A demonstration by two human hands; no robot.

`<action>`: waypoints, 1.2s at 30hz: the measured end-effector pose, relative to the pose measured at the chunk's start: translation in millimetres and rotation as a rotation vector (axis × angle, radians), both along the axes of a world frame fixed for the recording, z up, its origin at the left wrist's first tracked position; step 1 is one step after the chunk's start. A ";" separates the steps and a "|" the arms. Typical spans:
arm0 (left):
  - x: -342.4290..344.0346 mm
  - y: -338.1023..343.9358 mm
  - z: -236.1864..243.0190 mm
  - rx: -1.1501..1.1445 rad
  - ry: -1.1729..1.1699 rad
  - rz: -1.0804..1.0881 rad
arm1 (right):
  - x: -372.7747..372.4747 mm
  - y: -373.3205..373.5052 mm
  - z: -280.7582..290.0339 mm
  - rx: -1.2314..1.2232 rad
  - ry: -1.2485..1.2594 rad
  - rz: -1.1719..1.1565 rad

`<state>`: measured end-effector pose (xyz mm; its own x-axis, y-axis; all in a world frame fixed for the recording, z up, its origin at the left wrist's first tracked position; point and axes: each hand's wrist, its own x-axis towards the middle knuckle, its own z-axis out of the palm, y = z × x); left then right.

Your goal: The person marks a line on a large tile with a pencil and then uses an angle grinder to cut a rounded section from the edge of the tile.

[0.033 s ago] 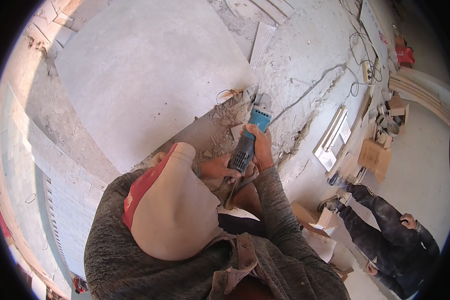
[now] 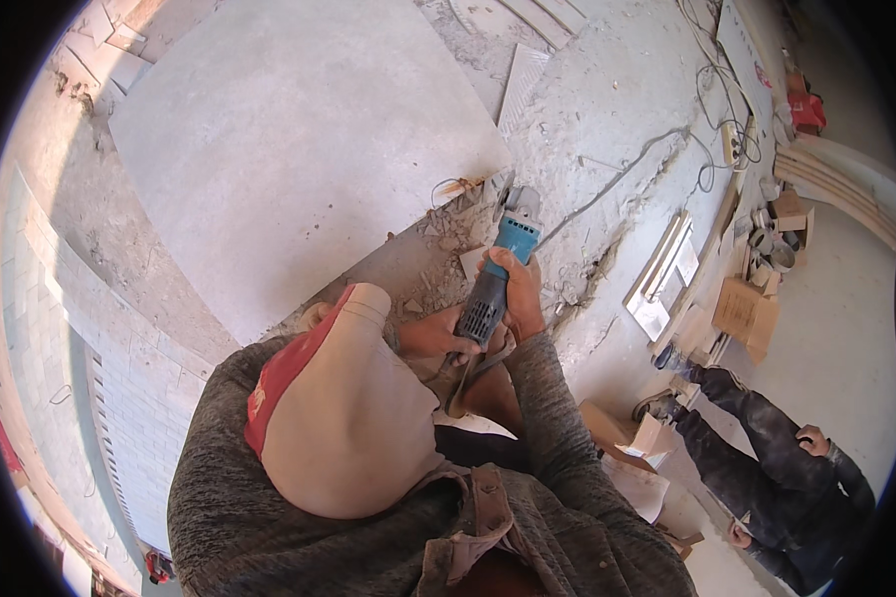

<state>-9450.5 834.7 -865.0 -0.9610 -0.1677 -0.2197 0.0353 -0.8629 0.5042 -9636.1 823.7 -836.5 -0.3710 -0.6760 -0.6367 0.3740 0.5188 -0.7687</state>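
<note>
Rough, dusty grey concrete floor (image 2: 607,109), cracked, strewn with stone chips and rubble. Large flat pale-grey square tile (image 2: 299,149) lying on it, rust-brown stain by right corner. Room's right side: open brown cardboard boxes (image 2: 742,308), person in dark, dusty clothes (image 2: 757,448). Teal-and-black angle grinder with grey metal head (image 2: 516,237) at tile's right corner; contact unclear. Right hand (image 2: 522,291) wrapped round grinder's body; left hand (image 2: 430,333) gripping its black rear end.

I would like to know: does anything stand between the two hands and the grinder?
Nothing visible does. The bare right hand holds the grinder near its blue section, and the bare left hand holds its dark rear.
</note>
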 end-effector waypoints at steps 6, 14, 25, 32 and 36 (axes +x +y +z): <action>-7.3 24.6 -35.1 -0.016 0.004 -0.036 | 8.1 -2.3 -1.2 0.057 0.350 0.193; -12.9 16.6 -28.5 -0.091 0.034 0.037 | 21.6 -10.3 18.3 0.254 0.861 0.466; -8.6 16.4 -30.5 0.040 -0.127 -0.009 | 48.9 -21.3 23.6 0.491 0.836 0.653; -5.6 9.6 -27.4 0.016 -0.130 0.024 | 52.0 -26.1 17.7 0.499 0.857 0.638; -2.9 8.9 -23.6 0.043 -0.138 0.071 | 56.0 -33.1 26.2 0.534 0.817 0.652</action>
<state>-9453.4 843.6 -888.6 -0.9070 -0.2220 -0.3578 0.0300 -0.8817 0.4709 -9580.1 790.6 -810.2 -0.4829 -0.6083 -0.6299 -0.5852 0.7593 -0.2846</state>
